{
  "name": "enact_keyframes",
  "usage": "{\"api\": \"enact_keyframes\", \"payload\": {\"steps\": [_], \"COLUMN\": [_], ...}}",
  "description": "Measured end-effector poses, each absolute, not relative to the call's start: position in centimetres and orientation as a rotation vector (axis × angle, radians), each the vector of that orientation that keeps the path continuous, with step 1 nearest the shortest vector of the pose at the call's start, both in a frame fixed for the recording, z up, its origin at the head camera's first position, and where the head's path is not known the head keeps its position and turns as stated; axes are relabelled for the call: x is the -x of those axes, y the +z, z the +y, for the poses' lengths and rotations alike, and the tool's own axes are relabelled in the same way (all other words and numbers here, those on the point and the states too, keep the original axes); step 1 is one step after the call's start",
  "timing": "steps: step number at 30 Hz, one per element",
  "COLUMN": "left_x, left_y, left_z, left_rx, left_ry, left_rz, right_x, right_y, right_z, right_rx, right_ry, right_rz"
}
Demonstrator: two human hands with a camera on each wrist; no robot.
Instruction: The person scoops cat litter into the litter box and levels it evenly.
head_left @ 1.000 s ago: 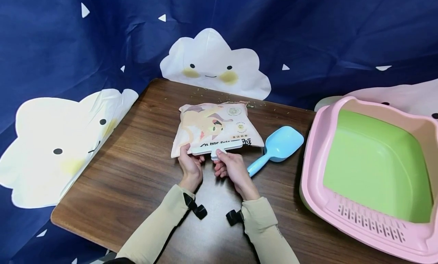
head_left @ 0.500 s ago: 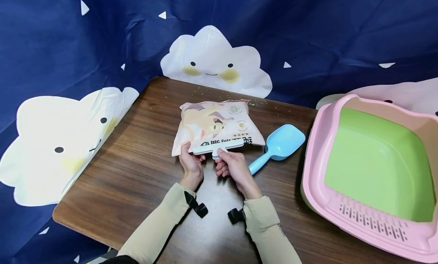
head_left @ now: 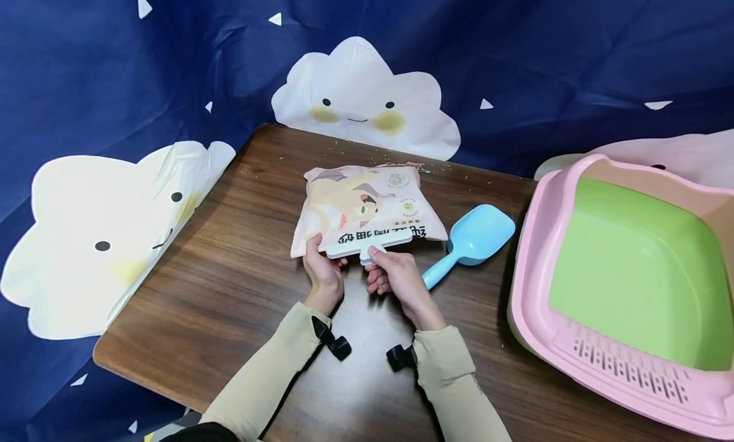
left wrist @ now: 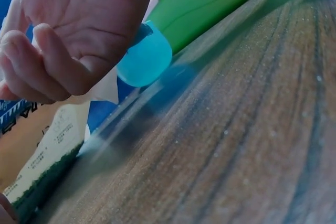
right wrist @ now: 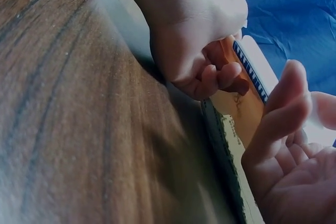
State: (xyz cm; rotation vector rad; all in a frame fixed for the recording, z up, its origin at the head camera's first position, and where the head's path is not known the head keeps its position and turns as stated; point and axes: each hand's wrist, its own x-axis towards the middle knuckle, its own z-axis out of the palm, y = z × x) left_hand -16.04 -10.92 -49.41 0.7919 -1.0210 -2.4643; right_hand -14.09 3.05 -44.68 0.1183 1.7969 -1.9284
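Observation:
A pale pink bag (head_left: 344,197) with a cat drawing and dark lettering lies on the table. Along its near edge runs a long white bag clip (head_left: 351,247) with a short tab in the middle. The right hand (head_left: 404,283) pinches this tab, thumb on top and other fingers curled below. At the clip's left end, the left hand (head_left: 324,273) holds the bag's near edge with the thumb over it. In the left wrist view the curled right hand (left wrist: 79,35) fills the top left. The right wrist view shows the left hand (right wrist: 194,40) above the table.
Right of the bag lies a light blue scoop (head_left: 480,232), its handle close to the right hand. A pink litter box (head_left: 524,286) with a green inside stands at the right. Small crumbs are scattered behind the bag on the wooden table (head_left: 212,283).
The head view has tilted slightly. The clip sits a little lower on the bag's near edge, and more lettering shows above it. Both hands keep their hold.

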Motion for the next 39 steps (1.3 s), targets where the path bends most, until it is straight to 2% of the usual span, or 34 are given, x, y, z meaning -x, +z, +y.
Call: {"api": "enact_keyframes", "payload": {"steps": [10, 22, 30, 39], "left_x": [16.1, 16.4, 16.5, 16.5], "left_y": [-49.5, -49.3, -49.4, -49.2], "left_z": [-10.8, -11.1, -11.7, -12.0], "left_rx": [-0.717, -0.745, -0.610, -0.655], "left_ry": [-2.484, -2.489, -2.568, -2.587], "left_rz": [-0.987, -0.963, -0.891, -0.927], "right_x": [13.7, 13.4, 13.5, 13.8], "right_y": [-44.2, -43.9, -43.7, -43.5], "right_z": [3.8, 4.5, 5.2, 6.7], "right_rx": [-0.110, -0.081, -0.041, 0.050], "right_ry": [-1.878, -1.864, -1.878, -1.758], "right_rz": [1.779, 1.784, 1.802, 1.866]}}
